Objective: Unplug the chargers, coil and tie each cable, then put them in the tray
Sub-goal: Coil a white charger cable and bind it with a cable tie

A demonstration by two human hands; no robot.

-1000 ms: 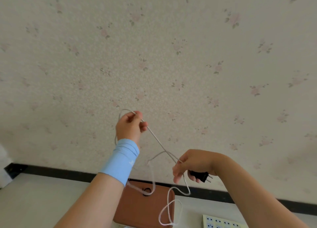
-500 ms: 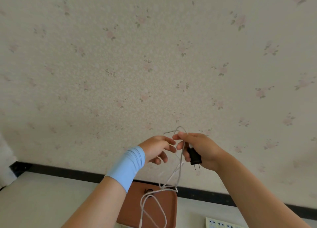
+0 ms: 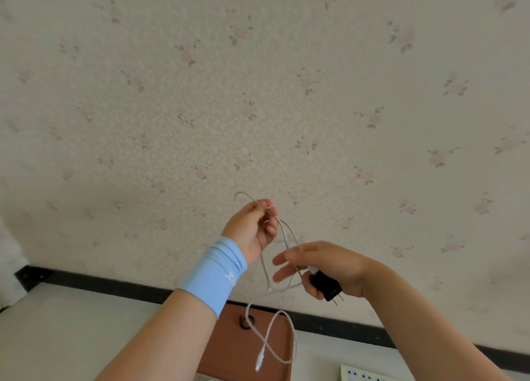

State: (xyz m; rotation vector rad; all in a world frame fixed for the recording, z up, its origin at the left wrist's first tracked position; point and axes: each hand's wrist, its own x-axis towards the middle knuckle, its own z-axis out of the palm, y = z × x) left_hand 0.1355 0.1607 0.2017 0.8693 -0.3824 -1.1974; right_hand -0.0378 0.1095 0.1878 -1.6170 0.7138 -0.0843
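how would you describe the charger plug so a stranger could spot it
Look in front of the floral wallpaper, above the brown tray, at the right hand. It grips a black charger block with two metal prongs pointing down-right, unlike the thin white cable beside it.

Wallpaper [image 3: 258,93] cream w/ faint pink-green floral sprigs; skirting [image 3: 114,284] black; tray [image 3: 229,346] brown; cable [image 3: 260,359] white; charger [image 3: 327,287] black; wristband [image 3: 213,274] lt blue.

Single view from the wearer's head (wide-angle), looking forward and slightly down. Close on the left hand [image 3: 251,228] and right hand [image 3: 329,263] held up mid-frame, facing the floral wall [image 3: 258,93] behind them, with the table [image 3: 71,337] low along the bottom.
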